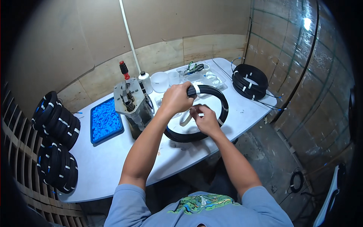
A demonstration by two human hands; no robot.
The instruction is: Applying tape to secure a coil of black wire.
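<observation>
A coil of black cable [225,103] is held slightly tilted over the white table. My left hand [176,99] is closed round its upper left side, beside a white tape band [196,89]. My right hand [207,120] is inside the ring, its thumb and fingers pinched together. At those fingertips is a pale curved band [185,119], which looks like a roll or strip of tape; its far end is partly hidden by the fingers. Another white tape band [220,122] wraps the coil's right side, close to my right wrist.
Left of the coil stands a metal press [130,104] with a red-and-black handle, beside a blue tray [107,123] of small blue parts. Stacked coils [60,125] fill the left end; more coils [249,81] lie at right. Behind are a bottle [145,81] and clear containers [160,81].
</observation>
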